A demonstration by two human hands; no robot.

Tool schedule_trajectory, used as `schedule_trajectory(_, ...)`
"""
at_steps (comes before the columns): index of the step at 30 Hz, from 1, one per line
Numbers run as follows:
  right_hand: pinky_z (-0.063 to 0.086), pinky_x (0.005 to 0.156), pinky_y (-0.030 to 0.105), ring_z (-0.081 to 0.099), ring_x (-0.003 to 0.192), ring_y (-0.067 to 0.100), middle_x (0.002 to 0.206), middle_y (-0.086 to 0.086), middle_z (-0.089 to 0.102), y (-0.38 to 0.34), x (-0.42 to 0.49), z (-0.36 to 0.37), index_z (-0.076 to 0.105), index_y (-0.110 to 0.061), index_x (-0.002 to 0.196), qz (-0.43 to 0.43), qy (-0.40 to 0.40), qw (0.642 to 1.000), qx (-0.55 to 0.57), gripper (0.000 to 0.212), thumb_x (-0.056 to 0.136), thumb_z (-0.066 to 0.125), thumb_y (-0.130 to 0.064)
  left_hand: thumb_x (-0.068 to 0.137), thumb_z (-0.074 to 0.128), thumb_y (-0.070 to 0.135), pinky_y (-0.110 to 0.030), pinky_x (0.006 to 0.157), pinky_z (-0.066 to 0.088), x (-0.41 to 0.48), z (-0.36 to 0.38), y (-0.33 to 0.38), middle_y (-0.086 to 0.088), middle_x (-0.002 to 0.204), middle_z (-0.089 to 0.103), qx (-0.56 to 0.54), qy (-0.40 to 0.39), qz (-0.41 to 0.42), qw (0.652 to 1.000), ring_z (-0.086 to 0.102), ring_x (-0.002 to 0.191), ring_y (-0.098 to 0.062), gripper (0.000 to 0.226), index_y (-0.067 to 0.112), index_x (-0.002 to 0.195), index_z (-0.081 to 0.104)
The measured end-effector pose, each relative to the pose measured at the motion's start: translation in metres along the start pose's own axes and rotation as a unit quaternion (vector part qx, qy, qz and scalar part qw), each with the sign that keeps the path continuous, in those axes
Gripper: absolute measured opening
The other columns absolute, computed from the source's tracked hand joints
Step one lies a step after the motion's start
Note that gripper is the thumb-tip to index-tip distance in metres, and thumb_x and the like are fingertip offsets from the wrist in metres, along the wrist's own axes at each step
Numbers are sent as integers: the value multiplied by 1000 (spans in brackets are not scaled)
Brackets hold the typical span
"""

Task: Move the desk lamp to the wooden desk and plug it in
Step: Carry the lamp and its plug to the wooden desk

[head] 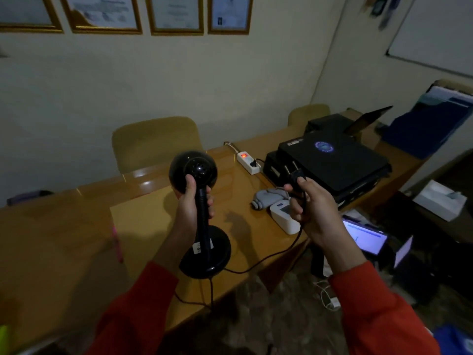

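A black desk lamp (194, 172) with a round shade and round base is held upright over the near edge of the wooden desk (76, 226). My left hand (192, 206) grips its neck just under the shade. Raised in my right hand (312, 208) is the lamp's black two-pin plug (294, 170), pins pointing up and away. The black cord (268, 257) loops from the base to that hand. A white power strip (248, 162) with a red lit switch lies on the desk beyond the plug, one black plug in it.
A black printer (332, 165) stands at the desk's right end. A white blood-pressure monitor (284, 219) with grey cuff lies near my right hand. Two tan chairs (153, 142) stand behind the desk. A lit tablet (363, 237) sits low on the right.
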State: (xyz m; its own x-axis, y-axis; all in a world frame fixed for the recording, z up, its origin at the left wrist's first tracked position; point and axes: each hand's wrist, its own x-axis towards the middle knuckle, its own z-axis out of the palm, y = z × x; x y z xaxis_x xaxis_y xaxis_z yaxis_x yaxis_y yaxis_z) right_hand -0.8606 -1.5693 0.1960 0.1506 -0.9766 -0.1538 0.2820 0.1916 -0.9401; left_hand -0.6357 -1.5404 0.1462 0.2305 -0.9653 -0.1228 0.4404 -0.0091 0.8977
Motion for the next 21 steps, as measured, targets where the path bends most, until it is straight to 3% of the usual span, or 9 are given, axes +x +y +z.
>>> schedule_trajectory(9,29,34,19,39,41,9,71,-1,69,0,105,-71,60,-15,86,50,-51,997,-26,16,94,48,-23,87,28,64,-20,40,39,88,48,-64,9,49,56,11,53,52,997,48,39,-7,55,19,73,57)
schedule_trajectory(12,28,34,20,39,41,9,70,-2,69,0,132,-88,58,-13,91,65,-63,995,-34,14,94,48,-22,77,39,75,-20,40,40,104,61,-80,8,50,55,4,66,73,995,47,41,-9,63,15,76,56)
schedule_trajectory(16,27,33,20,38,40,8,63,-4,67,1,158,-103,56,-10,95,93,-74,992,-43,15,94,49,-23,90,34,58,-21,40,41,118,71,-102,6,48,56,1,131,85,988,50,39,-11,56,10,76,58)
schedule_trajectory(18,26,32,19,37,40,8,68,-2,68,1,171,-106,57,-11,92,100,-78,991,-37,14,94,49,-22,82,44,63,-21,41,41,122,76,-111,6,49,58,-5,134,102,986,51,40,-9,51,18,73,66)
schedule_trajectory(21,25,33,19,36,41,8,73,-1,69,2,187,-108,58,-7,105,115,-77,989,-46,21,94,48,-23,65,61,71,-18,40,41,132,80,-119,8,47,58,-27,122,95,988,51,39,-4,44,28,62,72)
